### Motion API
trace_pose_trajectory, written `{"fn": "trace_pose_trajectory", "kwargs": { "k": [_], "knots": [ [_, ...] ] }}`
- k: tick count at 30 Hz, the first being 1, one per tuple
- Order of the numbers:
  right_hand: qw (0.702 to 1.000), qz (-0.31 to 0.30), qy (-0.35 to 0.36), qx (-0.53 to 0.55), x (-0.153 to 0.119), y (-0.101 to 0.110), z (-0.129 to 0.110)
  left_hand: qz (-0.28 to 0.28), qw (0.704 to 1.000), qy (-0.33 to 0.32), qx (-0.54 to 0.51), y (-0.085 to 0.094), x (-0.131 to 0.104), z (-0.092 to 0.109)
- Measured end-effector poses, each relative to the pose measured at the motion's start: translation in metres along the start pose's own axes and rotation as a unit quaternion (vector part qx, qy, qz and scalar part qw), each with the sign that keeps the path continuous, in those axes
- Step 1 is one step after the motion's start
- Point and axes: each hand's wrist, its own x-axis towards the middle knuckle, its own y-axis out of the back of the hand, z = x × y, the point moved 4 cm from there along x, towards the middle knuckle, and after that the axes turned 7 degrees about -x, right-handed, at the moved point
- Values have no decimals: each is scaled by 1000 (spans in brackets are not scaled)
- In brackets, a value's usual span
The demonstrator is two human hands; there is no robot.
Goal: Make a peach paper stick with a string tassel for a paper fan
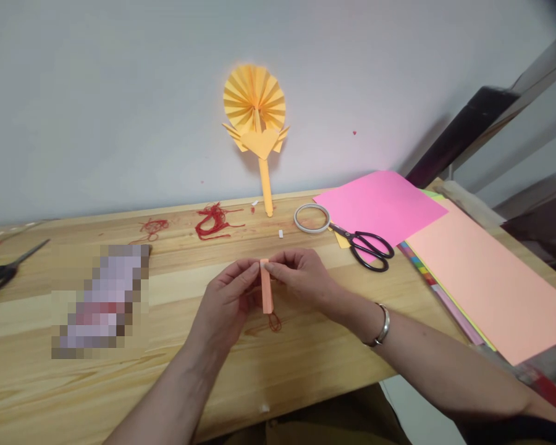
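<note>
The left hand [229,296] and the right hand [303,278] meet over the light wooden table [157,383], both grasping the upper end of a narrow, folded peach-coloured paper strip [267,293] between thumb and fingers. The strip stands between the two hands, its lower end toward the person, and a small loop of thin red string [275,322] shows just beside that end. A silver metal bangle [385,325] circles the right wrist. Beyond the hands, a yellow pleated-paper fan [254,99] with a heart-shaped piece and a long yellow handle leans against the pale wall [120,93], the handle's foot on the table. Left of the handle lie a tangled bundle of red string [212,222] and a looser red tangle [155,228]. To its right are a round roll of white tape [296,218] and black-handled scissors [371,266], partly over a bright pink paper sheet [384,204]. Farther right, a large peach paper sheet [491,278] tops a stack of coloured papers. At the far left lie dark scissors [2,277], and between them and the left hand is a pixelated, unreadable object [104,296].
</note>
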Motion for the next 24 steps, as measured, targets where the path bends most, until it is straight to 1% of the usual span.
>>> {"fn": "trace_pose_trajectory", "kwargs": {
  "k": [6,10,13,16,19,24],
  "knots": [
    [998,-17,-35,-42,-1,-3,-12,23,999,-21,-9,2,-1,2],
    [997,-15,-58,-45,1,-4,-12,27,999,-26,-18,1,-2,3],
    [998,-24,-46,-37,1,-4,-10,28,999,-29,-17,0,-2,3],
    [999,-29,-43,-5,1,-3,-5,24,999,-25,-11,-1,-1,1],
    [998,-27,-37,34,1,-3,-2,23,999,-26,-20,0,1,0],
    [999,-9,-19,40,2,-4,1,29,999,-29,-24,0,1,0]
  ]
}}
